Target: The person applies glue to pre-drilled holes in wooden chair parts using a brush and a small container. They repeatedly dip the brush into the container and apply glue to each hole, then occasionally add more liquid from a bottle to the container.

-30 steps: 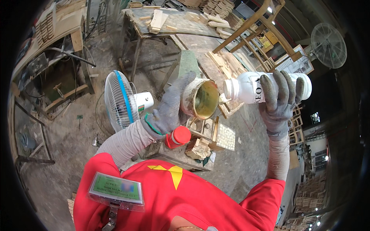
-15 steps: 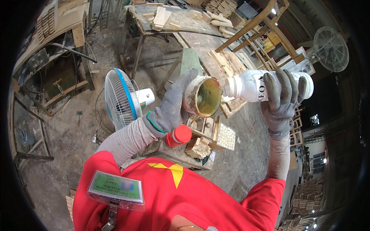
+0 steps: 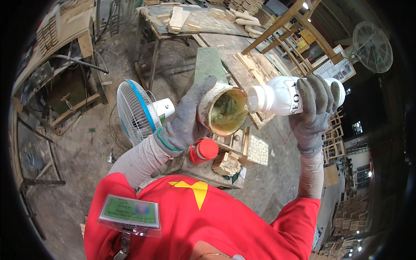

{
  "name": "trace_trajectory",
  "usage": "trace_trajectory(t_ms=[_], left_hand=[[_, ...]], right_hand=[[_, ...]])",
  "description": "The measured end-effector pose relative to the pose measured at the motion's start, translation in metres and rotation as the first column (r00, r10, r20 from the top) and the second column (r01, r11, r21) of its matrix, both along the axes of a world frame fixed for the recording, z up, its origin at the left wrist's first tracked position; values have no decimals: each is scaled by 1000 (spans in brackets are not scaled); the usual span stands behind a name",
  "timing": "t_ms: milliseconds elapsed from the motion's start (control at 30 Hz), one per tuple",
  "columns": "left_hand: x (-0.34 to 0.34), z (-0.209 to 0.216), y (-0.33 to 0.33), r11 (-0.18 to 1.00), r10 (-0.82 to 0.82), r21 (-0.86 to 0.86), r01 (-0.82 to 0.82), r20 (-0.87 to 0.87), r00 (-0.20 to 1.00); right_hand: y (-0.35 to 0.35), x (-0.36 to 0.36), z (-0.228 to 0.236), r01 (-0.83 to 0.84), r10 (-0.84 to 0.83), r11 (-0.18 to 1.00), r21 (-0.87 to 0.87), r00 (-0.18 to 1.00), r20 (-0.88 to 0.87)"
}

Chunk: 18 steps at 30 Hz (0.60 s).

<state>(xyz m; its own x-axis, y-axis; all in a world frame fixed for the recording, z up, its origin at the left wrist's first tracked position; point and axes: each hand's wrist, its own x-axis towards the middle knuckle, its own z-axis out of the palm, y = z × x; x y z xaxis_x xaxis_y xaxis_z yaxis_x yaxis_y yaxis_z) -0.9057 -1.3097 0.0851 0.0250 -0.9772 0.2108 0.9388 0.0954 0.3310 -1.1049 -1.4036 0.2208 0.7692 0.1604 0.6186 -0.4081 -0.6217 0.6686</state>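
Observation:
My left hand (image 3: 184, 117), in a grey glove, is wrapped round a stained round cup (image 3: 207, 108) whose opening faces me. Glossy, clear to yellowish liquid shows inside it. In my right hand (image 3: 313, 117), also gloved, a white plastic bottle (image 3: 281, 95) lies almost level, its uncapped mouth at the cup's right rim. A shiny streak of liquid runs from the bottle mouth into the cup. The fingers of both hands are closed on what they hold. Below the cup stands a red-lidded container (image 3: 203, 151).
A low bench (image 3: 190, 170) holds a wood block (image 3: 226, 164) and a tray of pale round pieces (image 3: 258, 151). A fan (image 3: 138, 112) stands at left. Worktables with wood pieces (image 3: 177, 19) lie beyond; a wooden frame (image 3: 286, 28) rises at upper right.
The cup has tipped further toward me and moved slightly left and down, showing more of its inside. The bottle has shifted a little left, and liquid now streams in the cup.

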Motion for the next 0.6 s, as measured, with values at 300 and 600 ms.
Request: trace_trajectory(t_ms=[300, 600], left_hand=[[2, -2, 2, 962, -146, -243, 123, -80, 986], [-8, 13, 7, 996, -84, -20, 84, -12, 996]], right_hand=[[-2, -7, -6, -29, 20, 986, 165, 998, 53], [-2, -15, -20, -25, 3, 957, 289, 997, 76]])
